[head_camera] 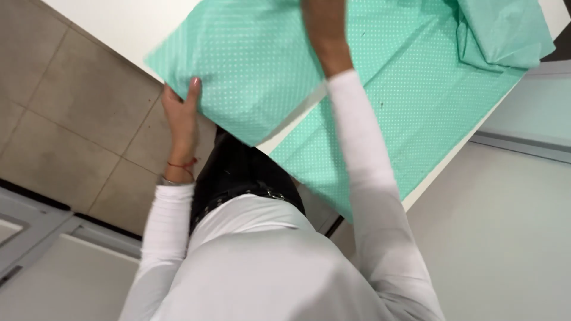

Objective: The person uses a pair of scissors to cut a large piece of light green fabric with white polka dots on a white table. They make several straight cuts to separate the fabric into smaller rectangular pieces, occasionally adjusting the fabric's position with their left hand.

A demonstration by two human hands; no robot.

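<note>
A white table [128, 24] runs slantwise across the top of the view, and most of what shows is placed around it. On the table lies a mint-green cloth [410, 101] with small white dots, spread flat over the right part of the top and reaching to the table's near edge. At the far right end of the table a second bundle of the same green fabric [505, 30] sits folded and bunched on the spread cloth.

A folded piece of green dotted cloth [250, 71] is held over the table's near edge, partly above the top and partly hanging out past it, one corner pointing down toward the person's waist. The left hand [181, 116] grips this folded piece at its lower left edge, fingers curled under it and the thumb pressed flat on its upper side; a thin red string circles the wrist. The right hand is out of view beyond the top of the frame; only the forearm and white sleeve [363, 148] reach up across the cloth, so its grip cannot be told.

Below the table's near edge, on the left, is a floor [71, 113] of large beige tiles. To the right of the table stands a pale wall or panel [505, 226]. The person wears a white top and a dark belt.
</note>
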